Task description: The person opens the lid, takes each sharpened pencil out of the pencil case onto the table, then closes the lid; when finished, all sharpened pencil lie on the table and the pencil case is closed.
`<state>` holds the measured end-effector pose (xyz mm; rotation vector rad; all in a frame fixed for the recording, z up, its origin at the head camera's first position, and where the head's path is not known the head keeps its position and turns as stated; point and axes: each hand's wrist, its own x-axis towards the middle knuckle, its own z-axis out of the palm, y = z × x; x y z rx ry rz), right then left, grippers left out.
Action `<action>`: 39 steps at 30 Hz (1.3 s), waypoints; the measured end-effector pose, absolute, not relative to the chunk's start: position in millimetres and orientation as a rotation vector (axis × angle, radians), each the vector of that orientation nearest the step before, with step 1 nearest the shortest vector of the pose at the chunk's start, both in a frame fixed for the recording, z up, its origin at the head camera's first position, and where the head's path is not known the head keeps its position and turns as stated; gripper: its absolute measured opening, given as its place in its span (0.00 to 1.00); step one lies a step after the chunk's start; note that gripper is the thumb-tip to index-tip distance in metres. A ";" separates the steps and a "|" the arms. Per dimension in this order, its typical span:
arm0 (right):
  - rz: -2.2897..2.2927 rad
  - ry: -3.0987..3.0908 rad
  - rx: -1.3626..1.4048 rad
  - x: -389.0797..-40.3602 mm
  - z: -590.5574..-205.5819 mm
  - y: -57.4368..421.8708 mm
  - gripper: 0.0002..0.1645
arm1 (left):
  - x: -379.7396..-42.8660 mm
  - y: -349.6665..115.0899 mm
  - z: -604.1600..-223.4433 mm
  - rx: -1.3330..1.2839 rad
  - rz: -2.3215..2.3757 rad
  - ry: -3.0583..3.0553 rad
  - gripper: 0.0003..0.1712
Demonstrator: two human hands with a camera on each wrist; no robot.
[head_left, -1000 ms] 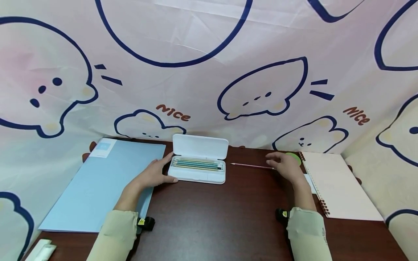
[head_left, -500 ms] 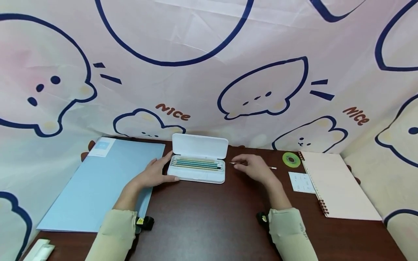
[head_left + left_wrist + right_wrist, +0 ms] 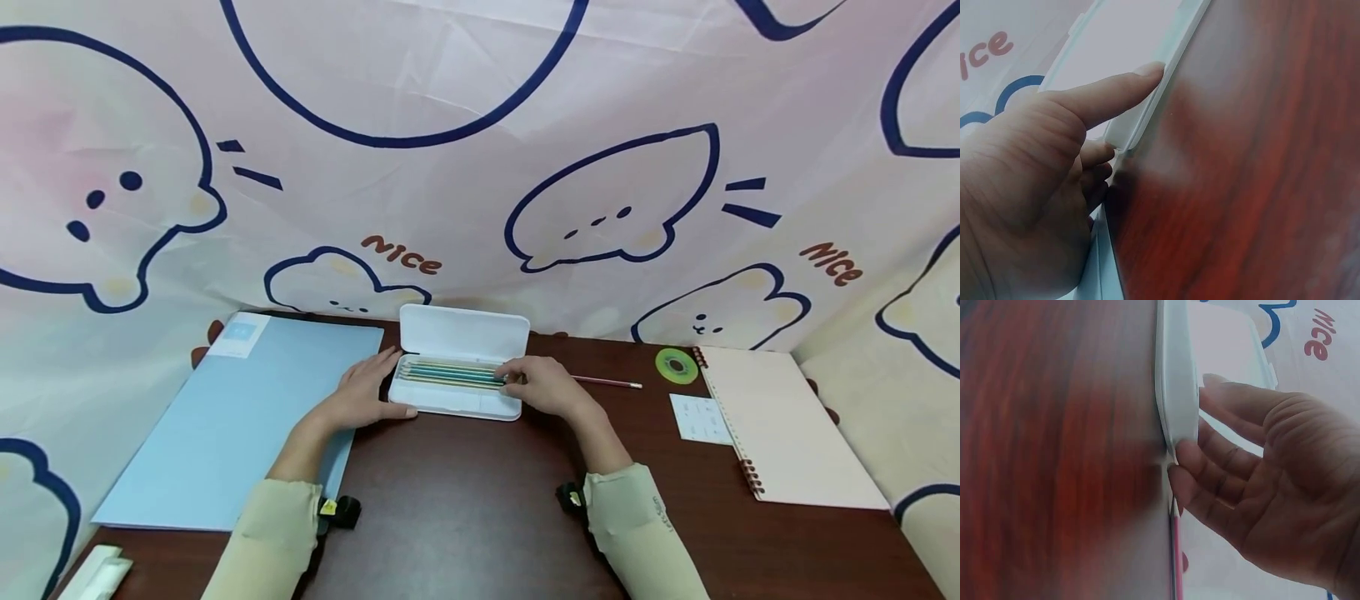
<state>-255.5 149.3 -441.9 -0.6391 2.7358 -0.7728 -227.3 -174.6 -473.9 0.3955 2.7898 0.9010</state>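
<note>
A white pencil case (image 3: 455, 403) lies with its lid raised, several green and yellowish pencils (image 3: 450, 375) inside. My left hand (image 3: 354, 400) holds the case's left end, thumb (image 3: 1116, 94) along the front edge and fingers around the end. My right hand (image 3: 551, 387) is at the right end of the case, thumb and index finger over the pencil ends. In the right wrist view the other fingers (image 3: 1200, 481) hang at the case's outer corner. I cannot tell whether a pencil is pinched. A pink pencil (image 3: 607, 382) lies on the table, partly hidden behind the right hand.
A blue folder (image 3: 247, 417) lies left of the case. To the right are a green disc-shaped roll (image 3: 677, 367), a small printed card (image 3: 699, 418) and a spiral notebook (image 3: 795, 425). White wrapped items (image 3: 97, 575) lie at the near left. A patterned cloth hangs behind.
My right hand has moved left, from the pink pencil's right end, over it, to the right end of the case. The left hand stays on the case. The pink pencil still lies on the table.
</note>
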 end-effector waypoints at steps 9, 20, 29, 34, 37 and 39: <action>-0.743 2.742 -0.651 -255.7 -441.2 142.1 0.13 | -229.6 -176.4 -472.3 0.382 0.941 2.784 0.57; -0.693 2.795 -0.613 -253.7 -450.3 161.5 0.10 | -239.8 -156.5 -476.8 0.540 0.914 2.789 0.58; -0.708 2.790 -0.716 -274.7 -438.3 132.6 0.06 | -244.5 -187.5 -460.4 0.508 0.905 2.843 0.54; -0.685 2.797 -0.656 -269.2 -440.4 137.5 0.04 | -244.9 -181.8 -464.0 0.522 0.908 2.819 0.55; -0.694 2.796 -0.610 -262.4 -444.7 139.4 0.03 | -241.0 -178.8 -470.3 0.529 0.928 2.806 0.55; -0.694 2.793 -0.589 -258.2 -448.3 139.1 0.03 | -236.9 -178.7 -475.1 0.515 0.941 2.796 0.56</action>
